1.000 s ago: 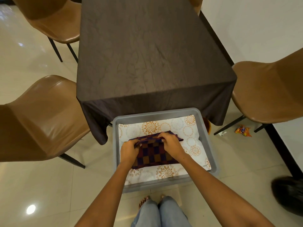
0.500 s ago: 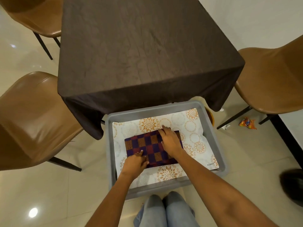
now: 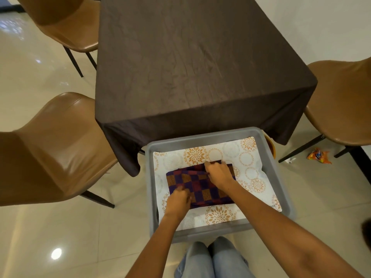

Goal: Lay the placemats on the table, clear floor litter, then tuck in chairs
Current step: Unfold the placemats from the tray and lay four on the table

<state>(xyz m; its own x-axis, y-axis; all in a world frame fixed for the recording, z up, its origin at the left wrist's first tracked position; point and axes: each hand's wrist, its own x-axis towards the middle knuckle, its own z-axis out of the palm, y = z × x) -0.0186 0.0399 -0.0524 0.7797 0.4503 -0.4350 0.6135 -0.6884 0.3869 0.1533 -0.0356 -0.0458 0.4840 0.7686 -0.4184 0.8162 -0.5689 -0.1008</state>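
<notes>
Since half a second ago, the far edge of the folded purple-and-orange checked cloth placemat (image 3: pixel 197 186) has been lifted by the right hand (image 3: pixel 219 173); the left hand (image 3: pixel 177 201) pinches its near edge, inside the grey plastic bin (image 3: pixel 281 177); nothing yet lies on the dark-clothed tabletop (image 3: pixel 190 57)

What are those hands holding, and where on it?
The checkered cloth: the right hand pinches its far edge, the left hand grips its near edge, inside the grey bin.

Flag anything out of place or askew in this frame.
An orange wrapper and a small white scrap lie as litter on the floor by the right chair. All the chairs stand pulled out from the table.
</notes>
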